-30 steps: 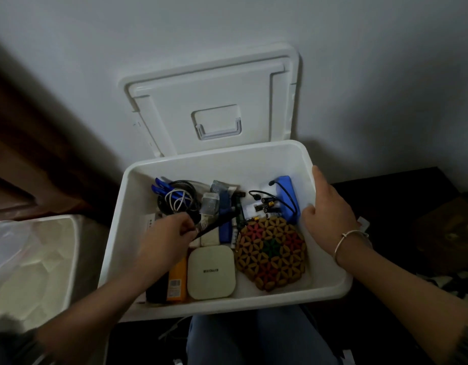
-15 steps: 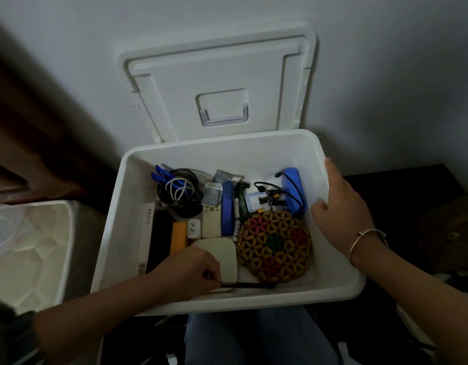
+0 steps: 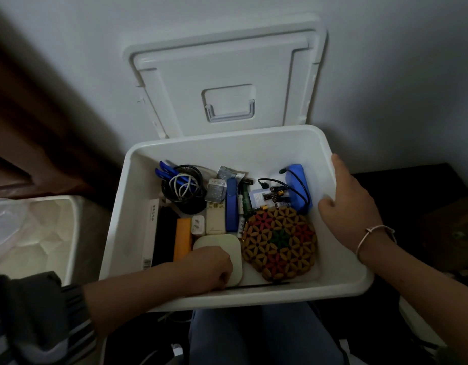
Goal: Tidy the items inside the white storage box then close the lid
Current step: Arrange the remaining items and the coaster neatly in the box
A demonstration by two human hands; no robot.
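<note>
White wall (image 3: 385, 61) behind; white storage box (image 3: 122, 219) held cables (image 3: 181, 187), beaded mat (image 3: 279, 239); left hand (image 3: 209, 270) gripped a black stick (image 3: 256, 285), right hand (image 3: 346, 204) clasped the box.

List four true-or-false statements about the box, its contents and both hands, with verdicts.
1. The lid stands open behind the box. True.
2. The right hand grips the mat. False: it holds the box's right rim, and the mat lies untouched.
3. The left hand holds a thin black stick along the near wall. True.
4. The blue pack lies in the front left corner. False: it lies at the back right.
</note>
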